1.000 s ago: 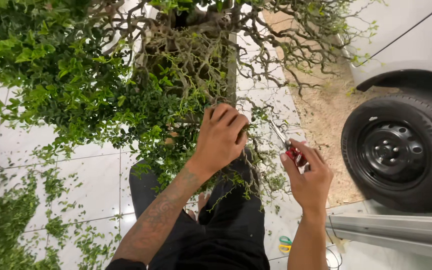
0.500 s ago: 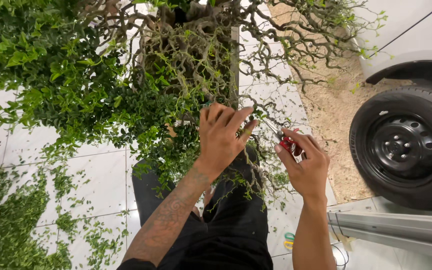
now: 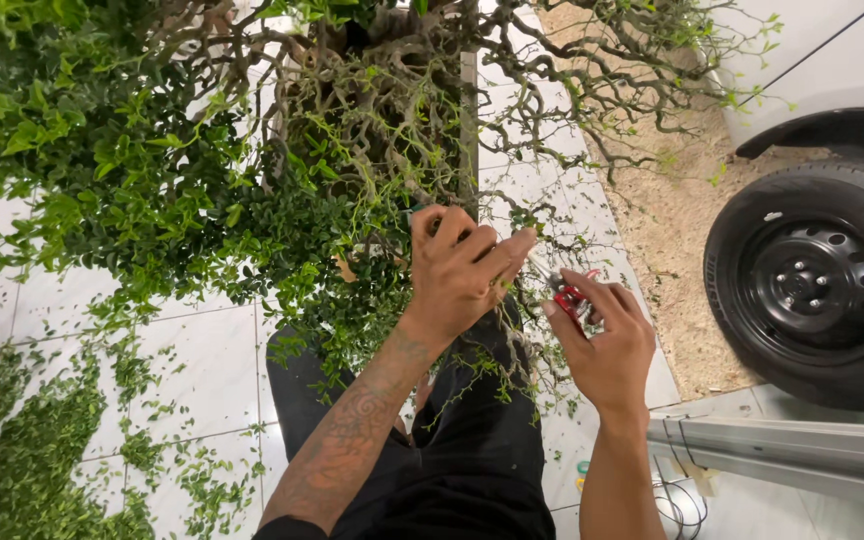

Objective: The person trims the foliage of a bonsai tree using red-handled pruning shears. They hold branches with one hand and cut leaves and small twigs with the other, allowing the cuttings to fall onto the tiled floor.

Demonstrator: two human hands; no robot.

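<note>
The left hand (image 3: 462, 275) grips a bunch of thin twigs of the small tree (image 3: 282, 150), fingers curled around them. The right hand (image 3: 602, 345) is closed on red-handled shears (image 3: 564, 295), whose blades seem to touch the twigs beside the left fingers. Since half a second ago the hands have barely shifted; the car wheel (image 3: 817, 285) sits slightly lower in view. Clippings (image 3: 32, 460) litter the tiled floor (image 3: 212, 350).

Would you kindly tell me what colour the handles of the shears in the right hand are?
Red; the shears show in the right hand in the head view.
</note>
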